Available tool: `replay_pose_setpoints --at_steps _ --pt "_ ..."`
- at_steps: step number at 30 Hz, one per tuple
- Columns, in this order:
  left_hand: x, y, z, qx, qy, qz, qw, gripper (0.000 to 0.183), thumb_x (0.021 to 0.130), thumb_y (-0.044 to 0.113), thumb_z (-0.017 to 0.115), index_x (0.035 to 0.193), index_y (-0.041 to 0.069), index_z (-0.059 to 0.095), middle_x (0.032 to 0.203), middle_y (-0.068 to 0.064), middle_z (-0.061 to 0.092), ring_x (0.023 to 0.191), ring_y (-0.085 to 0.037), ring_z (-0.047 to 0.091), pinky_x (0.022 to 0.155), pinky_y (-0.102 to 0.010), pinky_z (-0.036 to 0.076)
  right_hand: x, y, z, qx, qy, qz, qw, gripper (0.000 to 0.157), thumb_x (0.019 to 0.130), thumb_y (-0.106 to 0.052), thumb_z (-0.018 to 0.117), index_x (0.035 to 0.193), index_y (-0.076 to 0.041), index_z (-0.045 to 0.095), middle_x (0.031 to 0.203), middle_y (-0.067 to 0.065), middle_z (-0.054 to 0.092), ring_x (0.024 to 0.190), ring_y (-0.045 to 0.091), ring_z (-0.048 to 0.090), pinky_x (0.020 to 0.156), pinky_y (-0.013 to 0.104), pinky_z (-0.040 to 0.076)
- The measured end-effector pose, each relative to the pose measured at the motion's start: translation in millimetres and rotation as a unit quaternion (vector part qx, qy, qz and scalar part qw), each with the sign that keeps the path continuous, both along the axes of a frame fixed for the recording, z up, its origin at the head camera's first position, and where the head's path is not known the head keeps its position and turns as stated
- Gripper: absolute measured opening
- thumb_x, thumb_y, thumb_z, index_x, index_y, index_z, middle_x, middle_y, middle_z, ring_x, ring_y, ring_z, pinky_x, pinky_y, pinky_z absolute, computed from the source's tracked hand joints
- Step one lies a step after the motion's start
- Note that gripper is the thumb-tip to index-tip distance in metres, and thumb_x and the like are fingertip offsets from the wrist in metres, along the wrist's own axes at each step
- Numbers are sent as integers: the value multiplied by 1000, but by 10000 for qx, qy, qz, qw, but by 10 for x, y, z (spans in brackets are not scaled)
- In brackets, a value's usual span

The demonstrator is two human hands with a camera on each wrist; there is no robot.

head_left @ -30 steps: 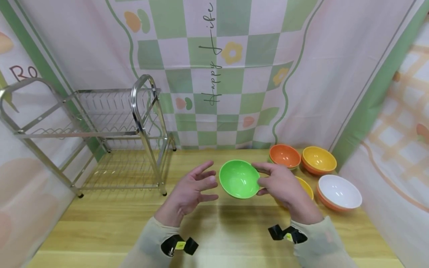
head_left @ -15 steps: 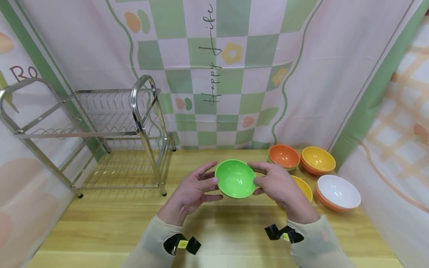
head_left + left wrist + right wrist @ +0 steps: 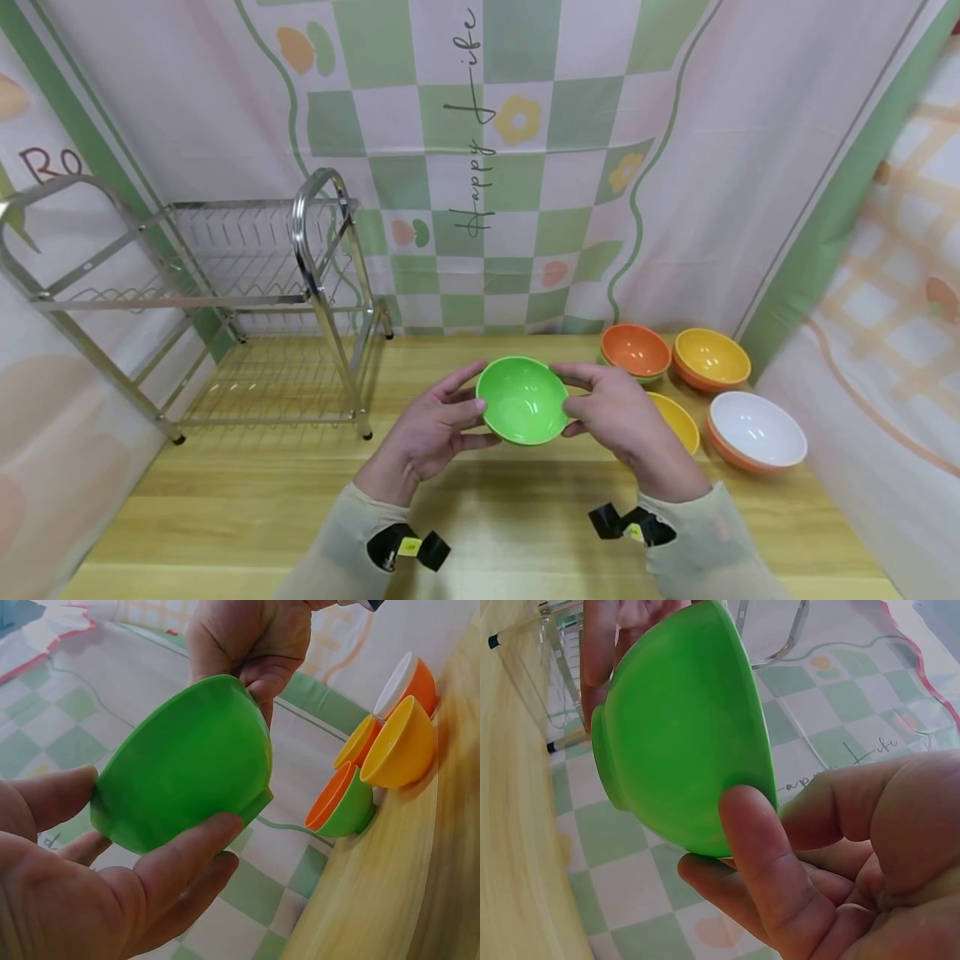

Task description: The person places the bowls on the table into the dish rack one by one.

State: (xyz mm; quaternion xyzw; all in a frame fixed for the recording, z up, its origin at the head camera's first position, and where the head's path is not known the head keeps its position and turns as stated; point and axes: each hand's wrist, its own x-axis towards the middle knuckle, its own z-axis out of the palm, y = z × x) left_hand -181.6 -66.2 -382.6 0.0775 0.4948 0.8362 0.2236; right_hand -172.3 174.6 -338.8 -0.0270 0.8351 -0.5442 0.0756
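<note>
Aloft, round green bowl (image 3: 522,402), mouth upward

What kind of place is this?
Probably a kitchen-like corner, maybe just set up to look like one. A shiny metal dish rack stands on the wooden table, a green bowl is held up with more bowls to its right, and a patterned cloth hangs behind.

Rack (image 3: 180,302) standing left, other bowls (image 3: 712,362) sitting right
Above the bench (image 3: 540,525), a held bowl (image 3: 522,402) is resting between the left fingers (image 3: 463,412) and right fingers (image 3: 585,407); a cloth (image 3: 510,187) is hanging behind.
</note>
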Motion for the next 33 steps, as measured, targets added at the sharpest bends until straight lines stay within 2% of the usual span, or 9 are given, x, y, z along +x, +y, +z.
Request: replay_pose_setpoints --at_steps 14,22,33 --pt "7 -1 -9 361 -4 -8 9993 64 97 -7 54 155 10 35 143 -25 40 113 -36 60 95 -56 49 11 -28 19 -72 -2 -70 9999 55 88 7 53 142 -2 54 144 19 49 80 25 68 68 40 61" --pt "8 -5 -23 385 67 39 9992 63 96 -6 55 154 10 36 144 -26 40 112 -34 61 98 -56 47 17 -32 8 -65 97 -45 9999 55 87 8 53 141 -1 54 143 20 50 80 26 68 68 42 61" --pt "-9 -26 -41 391 152 -6 9991 62 97 -5 53 155 9 35 142 -25 43 112 -33 60 99 -56 46 17 -45 20 -85 71 -26 9999 55 87 8 53 142 -1 54 144 18 50 84 26 68 66 38 61"
